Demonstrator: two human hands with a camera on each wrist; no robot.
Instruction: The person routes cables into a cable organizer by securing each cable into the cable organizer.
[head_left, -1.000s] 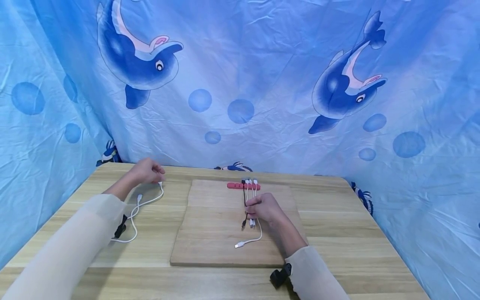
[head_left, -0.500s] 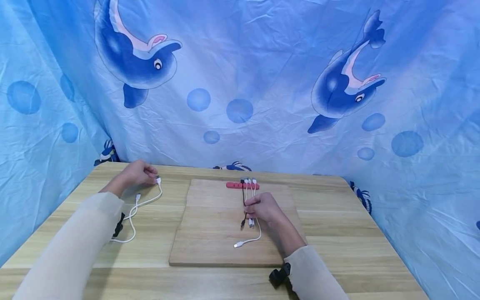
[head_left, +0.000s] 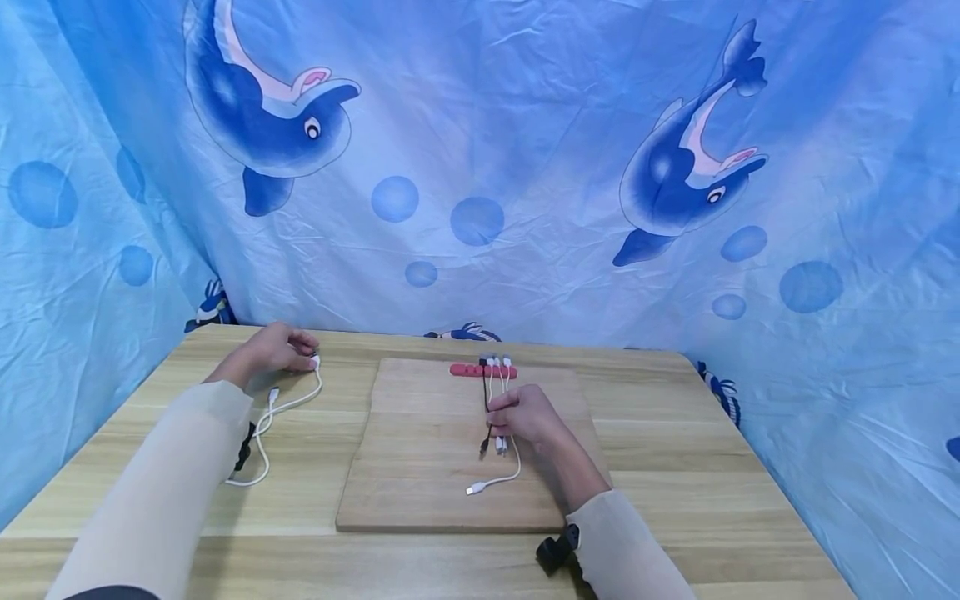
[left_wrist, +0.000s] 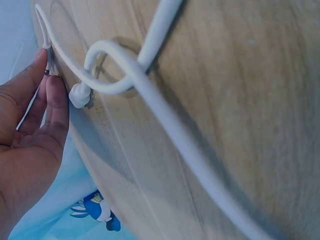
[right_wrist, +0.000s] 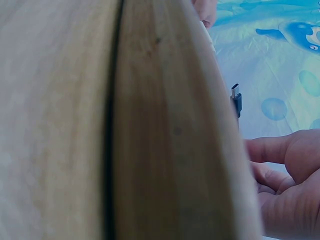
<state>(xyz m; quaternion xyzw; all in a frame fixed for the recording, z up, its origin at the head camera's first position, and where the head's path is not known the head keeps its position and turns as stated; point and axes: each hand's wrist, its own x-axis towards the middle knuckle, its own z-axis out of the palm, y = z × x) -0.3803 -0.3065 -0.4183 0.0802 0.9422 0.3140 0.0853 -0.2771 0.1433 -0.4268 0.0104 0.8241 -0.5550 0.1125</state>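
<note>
On the left of the table my left hand point(head_left: 277, 348) pinches the plug end of a white charging cable point(head_left: 300, 400) between thumb and fingertips. The left wrist view shows the left hand point(left_wrist: 37, 120) with that plug at its fingertips, and the cable's other plug point(left_wrist: 80, 95) beside a crossed loop. My right hand point(head_left: 531, 414) holds several cables over the wooden board, among them a black cable point(head_left: 485, 392). Behind it a red cable holder point(head_left: 467, 370) carries the cables' upper ends. The black cable's plug point(right_wrist: 236, 97) sticks out past the right hand point(right_wrist: 290, 170).
The wooden board point(head_left: 405, 500) lies in the middle of the wood-grain table point(head_left: 697, 475). A white cable end point(head_left: 476, 488) rests on the board in front of the right hand. Blue dolphin-print cloth point(head_left: 480, 275) hangs around the back and sides.
My left hand first moved slightly left, baring the white cable's metal tip, then closed its fingertips back over the plug. The right hand keeps its place at the cables.
</note>
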